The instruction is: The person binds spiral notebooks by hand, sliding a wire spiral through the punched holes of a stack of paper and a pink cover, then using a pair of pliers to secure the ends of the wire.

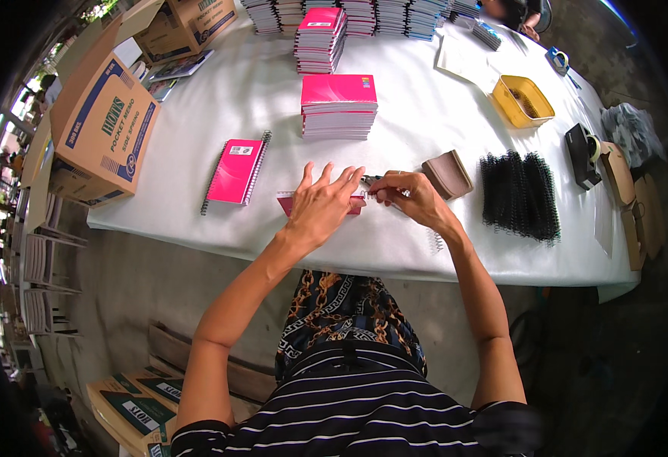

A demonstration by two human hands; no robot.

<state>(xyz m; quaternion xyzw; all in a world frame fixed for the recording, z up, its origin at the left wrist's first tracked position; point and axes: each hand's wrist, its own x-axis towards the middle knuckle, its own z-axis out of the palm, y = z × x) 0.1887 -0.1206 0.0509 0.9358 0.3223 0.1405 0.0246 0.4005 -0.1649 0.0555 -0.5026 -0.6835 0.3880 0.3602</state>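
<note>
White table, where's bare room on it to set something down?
Bare white table shows between the nearer pink stack and yellow container, and between that stack and the nearer cardboard box, beyond the pink spiral notebook. It's crowded around the left hand and right hand, and at right, with black coils and tape dispenser.

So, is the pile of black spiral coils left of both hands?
No, the pile of black spiral coils lies to the right of the right hand.
</note>
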